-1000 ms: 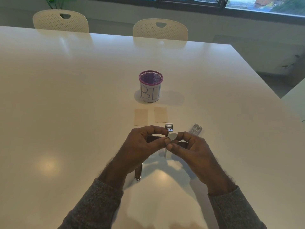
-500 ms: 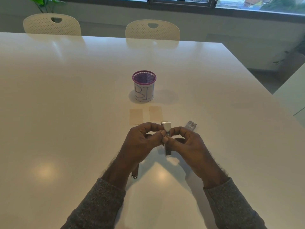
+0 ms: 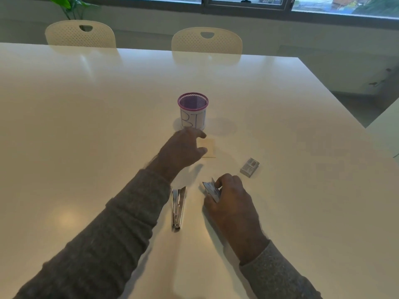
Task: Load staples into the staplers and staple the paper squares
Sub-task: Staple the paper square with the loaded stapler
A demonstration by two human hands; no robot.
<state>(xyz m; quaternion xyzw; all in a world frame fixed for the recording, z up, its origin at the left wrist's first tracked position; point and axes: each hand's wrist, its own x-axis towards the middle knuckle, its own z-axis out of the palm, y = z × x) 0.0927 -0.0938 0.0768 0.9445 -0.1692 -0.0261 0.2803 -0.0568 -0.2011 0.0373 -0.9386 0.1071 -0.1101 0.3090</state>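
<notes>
While my left hand reaches, fingers loosely spread and holding nothing, over the paper squares, my right hand pinches a small stapler; a careless grab could crumple or scatter both squares.

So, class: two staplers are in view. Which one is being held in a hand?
The small stapler gripped by the right hand. The other, a silver stapler, lies untouched on the table.
</notes>
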